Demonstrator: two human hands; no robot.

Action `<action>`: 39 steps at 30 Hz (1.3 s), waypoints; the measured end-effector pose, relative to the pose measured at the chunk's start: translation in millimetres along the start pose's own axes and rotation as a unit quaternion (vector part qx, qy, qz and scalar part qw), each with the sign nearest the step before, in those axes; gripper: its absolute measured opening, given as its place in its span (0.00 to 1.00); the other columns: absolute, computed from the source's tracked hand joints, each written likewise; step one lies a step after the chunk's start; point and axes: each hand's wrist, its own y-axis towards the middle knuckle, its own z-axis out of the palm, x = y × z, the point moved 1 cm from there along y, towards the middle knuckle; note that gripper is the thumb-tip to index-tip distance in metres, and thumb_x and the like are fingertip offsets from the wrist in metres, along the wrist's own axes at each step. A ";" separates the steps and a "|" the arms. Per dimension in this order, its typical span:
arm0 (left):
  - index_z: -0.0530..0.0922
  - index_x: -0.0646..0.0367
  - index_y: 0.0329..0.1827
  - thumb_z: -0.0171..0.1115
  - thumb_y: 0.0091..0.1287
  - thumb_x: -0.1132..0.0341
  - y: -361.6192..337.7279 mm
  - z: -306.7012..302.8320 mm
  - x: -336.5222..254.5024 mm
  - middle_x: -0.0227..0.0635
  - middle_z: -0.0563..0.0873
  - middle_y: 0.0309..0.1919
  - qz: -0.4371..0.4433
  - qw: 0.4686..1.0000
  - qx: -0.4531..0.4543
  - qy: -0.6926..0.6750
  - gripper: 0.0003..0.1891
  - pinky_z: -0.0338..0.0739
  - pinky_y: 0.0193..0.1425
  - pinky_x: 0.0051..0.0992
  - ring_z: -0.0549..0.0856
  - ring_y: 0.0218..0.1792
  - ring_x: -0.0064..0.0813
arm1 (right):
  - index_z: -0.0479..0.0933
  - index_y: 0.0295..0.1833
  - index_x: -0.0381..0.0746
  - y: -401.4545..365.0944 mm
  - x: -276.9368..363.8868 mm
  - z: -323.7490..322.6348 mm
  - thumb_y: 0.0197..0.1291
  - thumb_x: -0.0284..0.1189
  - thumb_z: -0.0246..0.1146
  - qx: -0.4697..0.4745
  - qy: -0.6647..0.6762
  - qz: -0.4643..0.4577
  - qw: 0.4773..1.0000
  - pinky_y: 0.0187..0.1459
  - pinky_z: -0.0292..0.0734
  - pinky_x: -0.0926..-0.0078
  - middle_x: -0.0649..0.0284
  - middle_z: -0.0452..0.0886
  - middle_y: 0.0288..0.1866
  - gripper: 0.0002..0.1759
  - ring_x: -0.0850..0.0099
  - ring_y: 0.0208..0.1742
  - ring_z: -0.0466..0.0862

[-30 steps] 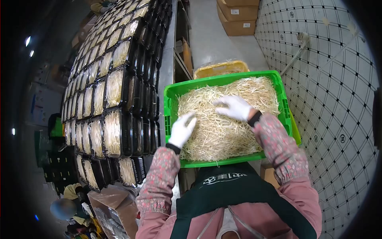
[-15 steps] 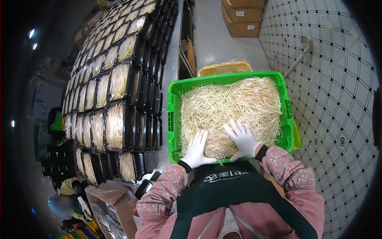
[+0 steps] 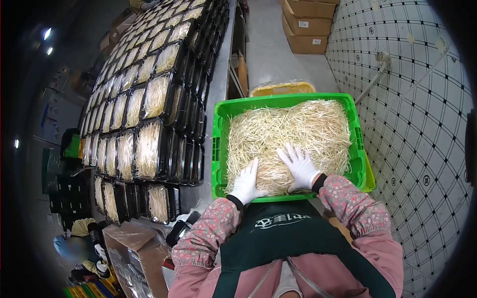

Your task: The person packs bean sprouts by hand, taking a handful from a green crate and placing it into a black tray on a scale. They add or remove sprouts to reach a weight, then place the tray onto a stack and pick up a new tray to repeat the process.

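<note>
A green plastic crate (image 3: 219, 126) in front of me holds a thick heap of pale bean sprouts (image 3: 283, 126). My left hand (image 3: 246, 184), in a white glove, lies on the near left part of the heap with its fingers stretched out and close together. To its right, my right hand (image 3: 301, 169) presses on the sprouts too, gloved in white, its fingers spread. Neither hand is gripping anything. Between them a patch of sprouts shows.
Many stacked black trays of sprouts (image 3: 147, 146) fill the left side. A yellow crate (image 3: 284, 89) sits behind the green one. Cardboard boxes (image 3: 312, 27) stand beyond, beside a patterned wall (image 3: 402, 124). A co-worker (image 3: 84, 243) is at lower left near an open carton (image 3: 124, 238).
My right hand has shifted slightly up and right across the sprouts, fingers spreading wider. My left hand stays nearly in place. The whole view has moved a little.
</note>
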 end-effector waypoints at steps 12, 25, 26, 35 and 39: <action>0.78 0.56 0.56 0.72 0.55 0.60 10.1 -40.3 15.6 0.44 0.86 0.46 -0.009 0.998 -0.021 -0.064 0.25 0.81 0.49 0.40 0.86 0.46 0.48 | 0.71 0.69 0.48 34.5 -71.2 12.7 0.40 0.38 0.73 -0.087 0.167 0.055 0.981 0.52 0.81 0.63 0.54 0.84 0.53 0.44 0.57 0.51 0.85; 0.71 0.48 0.71 0.77 0.50 0.50 40.6 -54.0 -14.9 0.40 0.81 0.58 0.102 0.989 0.100 -0.020 0.43 0.77 0.61 0.35 0.81 0.58 0.39 | 0.41 0.82 0.48 82.4 -34.2 -19.2 0.25 0.51 0.84 0.091 0.085 0.029 0.992 0.70 0.61 0.41 0.42 0.48 0.81 0.79 0.42 0.78 0.58; 0.71 0.48 0.71 0.77 0.51 0.51 47.9 -58.8 -15.8 0.41 0.81 0.59 0.115 0.993 0.006 -0.023 0.41 0.77 0.62 0.36 0.80 0.60 0.40 | 0.40 0.82 0.48 77.4 -37.7 -24.4 0.25 0.51 0.85 0.078 0.092 0.031 0.992 0.71 0.59 0.39 0.42 0.46 0.82 0.81 0.42 0.79 0.55; 0.42 0.56 0.82 0.84 0.37 0.54 133.9 -4.8 -12.2 0.58 0.66 0.70 0.002 0.998 0.069 -0.010 0.71 0.68 0.71 0.44 0.67 0.70 0.56 | 0.50 0.80 0.42 58.9 -71.1 13.0 0.34 0.45 0.81 0.103 0.077 0.109 0.986 0.60 0.74 0.57 0.46 0.77 0.63 0.68 0.54 0.65 0.78; 0.62 0.61 0.72 0.79 0.44 0.58 134.3 -6.9 -17.1 0.56 0.79 0.55 -0.074 0.989 0.128 -0.024 0.50 0.78 0.58 0.41 0.81 0.56 0.53 | 0.74 0.65 0.41 46.9 -82.9 22.6 0.52 0.34 0.65 0.063 0.115 0.098 0.987 0.44 0.82 0.60 0.50 0.86 0.40 0.31 0.53 0.43 0.87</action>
